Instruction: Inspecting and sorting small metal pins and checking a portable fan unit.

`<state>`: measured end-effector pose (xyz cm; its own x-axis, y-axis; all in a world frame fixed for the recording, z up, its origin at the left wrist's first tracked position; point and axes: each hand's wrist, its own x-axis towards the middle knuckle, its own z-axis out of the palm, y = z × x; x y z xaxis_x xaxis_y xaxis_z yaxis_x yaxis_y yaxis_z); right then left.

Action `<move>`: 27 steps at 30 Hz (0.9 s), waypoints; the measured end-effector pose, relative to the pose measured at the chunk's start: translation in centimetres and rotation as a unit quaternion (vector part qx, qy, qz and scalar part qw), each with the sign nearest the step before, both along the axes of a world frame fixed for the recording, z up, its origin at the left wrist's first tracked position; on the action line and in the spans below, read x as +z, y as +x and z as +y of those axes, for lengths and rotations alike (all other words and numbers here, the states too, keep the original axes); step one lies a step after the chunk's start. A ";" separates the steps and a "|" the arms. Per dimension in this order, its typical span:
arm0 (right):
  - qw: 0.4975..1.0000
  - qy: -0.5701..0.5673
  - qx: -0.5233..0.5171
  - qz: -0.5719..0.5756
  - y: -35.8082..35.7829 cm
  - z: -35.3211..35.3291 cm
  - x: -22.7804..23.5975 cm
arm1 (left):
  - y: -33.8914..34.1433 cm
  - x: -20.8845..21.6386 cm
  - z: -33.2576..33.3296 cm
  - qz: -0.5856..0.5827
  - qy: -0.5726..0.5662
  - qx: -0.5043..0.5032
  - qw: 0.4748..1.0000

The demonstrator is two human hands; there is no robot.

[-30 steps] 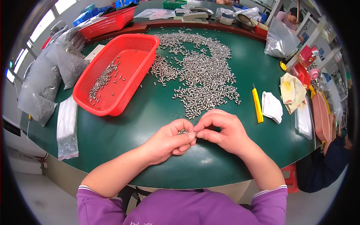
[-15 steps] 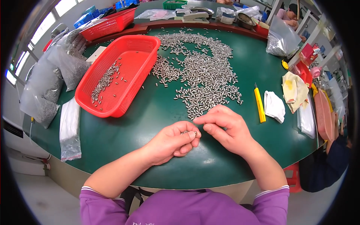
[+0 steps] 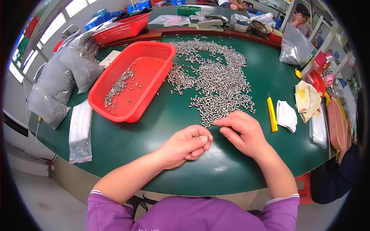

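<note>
My left hand [image 3: 187, 143] is closed above the near part of the table, with small silvery metal pins between its thumb and curled fingers. How many it holds is hidden. To its right, my right hand [image 3: 243, 133] has the index finger stretched out and the thumb apart, and nothing shows in its grip. That index fingertip is at the near end of a large spread pile of metal pins [image 3: 221, 82]; whether it touches one I cannot tell. A red perforated plastic basket [image 3: 148, 101] sits left of the pile, with some of the same pins inside.
Filled clear bags [image 3: 54, 96] and a packet of white bags [image 3: 80, 129] line the left side of the green table [image 3: 154, 169]. On the right lie a yellow utility knife [image 3: 272, 114], a white cloth [image 3: 286, 115] and a stained glove [image 3: 307, 99]. Another person [image 3: 302, 23] sits at the far right.
The whole view has shifted slightly, so things appear farther right and lower. My right index finger has moved a little away from my left hand, which keeps its closed hold.
</note>
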<state>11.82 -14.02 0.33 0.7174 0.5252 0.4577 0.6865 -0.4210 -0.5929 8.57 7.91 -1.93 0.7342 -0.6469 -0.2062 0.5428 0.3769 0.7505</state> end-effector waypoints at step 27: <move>0.994 -0.004 -0.054 -0.100 0.9 -0.8 -1.8 | 2.8 4.8 15.1 -0.335 0.637 0.351 0.599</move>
<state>12.69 -14.85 -1.51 0.6641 0.4545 0.5937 0.7415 -0.5017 -0.4455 11.34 23.00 2.92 0.9270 0.2382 0.2897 0.0011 -0.7743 0.6328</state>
